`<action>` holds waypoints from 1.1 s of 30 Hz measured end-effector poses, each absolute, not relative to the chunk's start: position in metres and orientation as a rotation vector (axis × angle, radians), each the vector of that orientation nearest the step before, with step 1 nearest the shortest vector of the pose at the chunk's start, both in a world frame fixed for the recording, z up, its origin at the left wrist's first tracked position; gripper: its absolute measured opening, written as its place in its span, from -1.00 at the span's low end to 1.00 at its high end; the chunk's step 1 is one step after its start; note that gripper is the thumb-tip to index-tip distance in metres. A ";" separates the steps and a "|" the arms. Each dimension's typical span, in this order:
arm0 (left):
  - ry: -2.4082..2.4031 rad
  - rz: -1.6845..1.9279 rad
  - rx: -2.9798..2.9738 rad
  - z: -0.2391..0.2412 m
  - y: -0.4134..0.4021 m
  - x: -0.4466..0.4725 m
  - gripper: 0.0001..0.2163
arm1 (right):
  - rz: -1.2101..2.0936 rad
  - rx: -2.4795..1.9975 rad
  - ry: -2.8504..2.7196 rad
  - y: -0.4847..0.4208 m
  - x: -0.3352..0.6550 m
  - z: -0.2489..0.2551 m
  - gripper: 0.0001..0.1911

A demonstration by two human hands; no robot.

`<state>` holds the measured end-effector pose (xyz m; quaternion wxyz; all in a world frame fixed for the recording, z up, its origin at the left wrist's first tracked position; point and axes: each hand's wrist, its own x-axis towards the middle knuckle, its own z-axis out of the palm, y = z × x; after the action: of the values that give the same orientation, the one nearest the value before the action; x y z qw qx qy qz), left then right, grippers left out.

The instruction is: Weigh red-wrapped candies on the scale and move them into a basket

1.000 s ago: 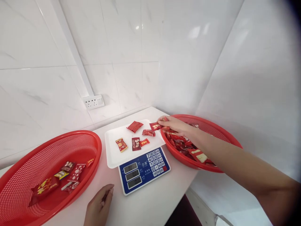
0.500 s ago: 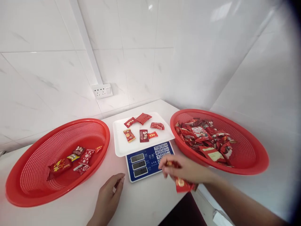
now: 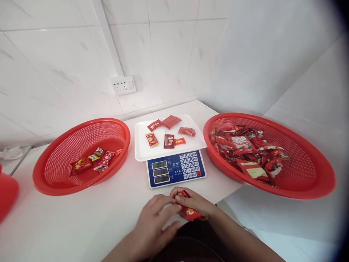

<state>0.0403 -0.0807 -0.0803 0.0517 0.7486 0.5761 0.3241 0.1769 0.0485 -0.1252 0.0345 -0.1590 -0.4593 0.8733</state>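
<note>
My right hand (image 3: pixel 197 203) is closed round red wrapped snack packets (image 3: pixel 192 214), held low at the table's front edge. My left hand (image 3: pixel 156 216) reaches in beside it, fingers stretched and apart, the fingertips at the packets and the right hand's fingers; whether they touch is hard to tell. Just beyond stands a blue-fronted digital scale (image 3: pixel 177 169). Several small red and brown packets, among them a dark red packet (image 3: pixel 169 141), are spread over its white weighing tray (image 3: pixel 141 151).
On the right a red mesh basket (image 3: pixel 308 171) holds a heap of red packets. Another red basket (image 3: pixel 54 160) on the left has several packets at its bottom. A red rim (image 3: pixel 7 194) shows at the far left edge. A wall socket (image 3: pixel 123 85) is behind.
My right hand has drawn in toward my body with the packets. My left hand has moved right to meet it and opened its fingers. The view has tilted down.
</note>
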 end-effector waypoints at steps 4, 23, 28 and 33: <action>1.624 0.886 2.482 -0.083 -0.066 0.071 -0.62 | 2.530 -0.642 -1.243 0.045 0.177 -0.130 -0.68; 1.767 1.312 2.185 -0.076 -0.048 0.060 -0.86 | 2.679 -0.523 -0.989 0.045 0.181 -0.133 -0.61; 2.154 1.035 2.085 -0.039 -0.014 0.010 -0.81 | 2.695 -0.465 -1.012 0.045 0.182 -0.129 -0.64; 2.338 0.868 1.844 -0.018 0.046 -0.042 -0.69 | 2.724 -0.408 -1.042 0.045 0.183 -0.135 -0.67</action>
<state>-0.0421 0.0457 -0.0178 0.0200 0.5944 0.7536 0.2800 0.1832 0.0447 -0.1345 0.0982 -0.1380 -0.3520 0.9206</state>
